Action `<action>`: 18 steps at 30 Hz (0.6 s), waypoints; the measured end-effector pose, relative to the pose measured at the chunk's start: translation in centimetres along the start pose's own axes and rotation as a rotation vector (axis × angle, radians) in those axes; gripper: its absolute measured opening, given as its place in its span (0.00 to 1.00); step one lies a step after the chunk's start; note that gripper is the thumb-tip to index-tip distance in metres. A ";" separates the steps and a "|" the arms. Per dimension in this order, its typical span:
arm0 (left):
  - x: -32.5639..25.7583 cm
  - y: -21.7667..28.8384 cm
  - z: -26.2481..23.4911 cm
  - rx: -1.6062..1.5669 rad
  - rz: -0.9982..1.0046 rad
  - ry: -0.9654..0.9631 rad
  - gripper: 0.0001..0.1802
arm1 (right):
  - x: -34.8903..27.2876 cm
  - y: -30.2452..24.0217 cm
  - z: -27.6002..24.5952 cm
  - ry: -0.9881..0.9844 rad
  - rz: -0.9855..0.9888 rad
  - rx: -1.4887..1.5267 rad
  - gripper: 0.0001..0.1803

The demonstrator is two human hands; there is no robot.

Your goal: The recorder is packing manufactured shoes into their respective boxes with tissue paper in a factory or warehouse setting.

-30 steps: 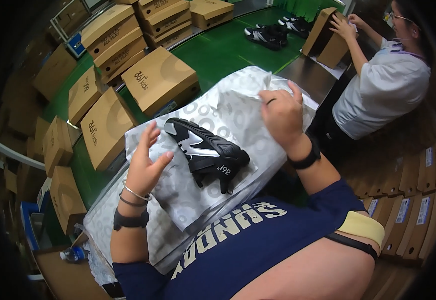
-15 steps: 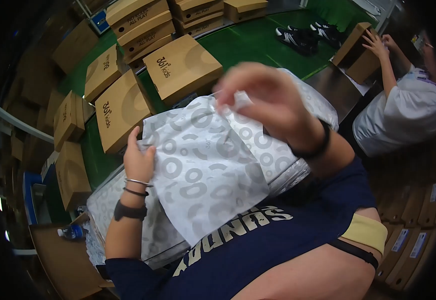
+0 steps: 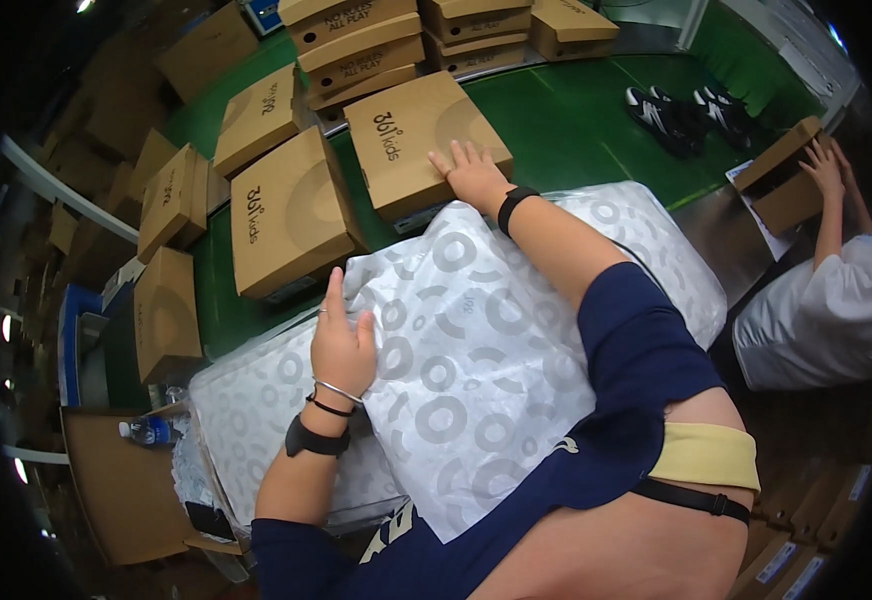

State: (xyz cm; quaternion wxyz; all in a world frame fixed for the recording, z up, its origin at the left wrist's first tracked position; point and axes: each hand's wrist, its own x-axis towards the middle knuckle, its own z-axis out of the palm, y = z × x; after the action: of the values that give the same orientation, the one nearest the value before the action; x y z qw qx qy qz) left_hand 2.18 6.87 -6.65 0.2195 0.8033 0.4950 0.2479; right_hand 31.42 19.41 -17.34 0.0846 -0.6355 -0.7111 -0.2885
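Observation:
A loose sheet of white tissue paper [image 3: 481, 385] with grey ring patterns lies over thick stacks of the same paper, and its lower corner rests against my shirt. My left hand [image 3: 344, 350] is at the sheet's left edge, fingers stretched up and thumb apart. Beyond the paper, my right hand [image 3: 478, 178] reaches forward with spread fingers resting on the lid of a closed brown shoebox [image 3: 411, 130]. Under the sheet, the left paper stack [image 3: 256, 410] and the right paper stack [image 3: 671, 240] show on either side, the right one partly behind my arm.
Several shoeboxes [image 3: 286, 215] stand on the green table [image 3: 566, 110], with more stacked behind. Black-and-white shoes [image 3: 666, 118] sit at the far right. A person [image 3: 816, 310] there handles an open box [image 3: 784, 172]. A bottle [image 3: 149, 431] lies in a carton at left.
My right hand has moved from above the tissue sheet forward onto the shoebox lid. My left hand stays by the sheet's left edge. The view has shifted, so the table things appear farther right.

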 end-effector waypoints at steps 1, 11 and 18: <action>0.2 0.1 0.4 -0.025 -0.003 -0.006 0.32 | -0.2 0.4 2.1 -0.084 0.037 -0.090 0.45; -0.5 -1.0 0.7 0.001 0.066 0.093 0.31 | 2.3 2.5 -4.5 0.476 1.015 1.313 0.29; 1.5 -3.1 -0.5 0.086 0.216 -0.064 0.27 | -4.6 7.6 -7.6 0.367 1.151 1.739 0.20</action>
State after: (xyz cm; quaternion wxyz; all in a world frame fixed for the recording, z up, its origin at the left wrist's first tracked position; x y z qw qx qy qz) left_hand 0.37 9.53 -7.84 0.1724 0.8681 0.4087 0.2229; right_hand 37.61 11.71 -11.08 0.7406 -0.5442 -0.2410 0.3120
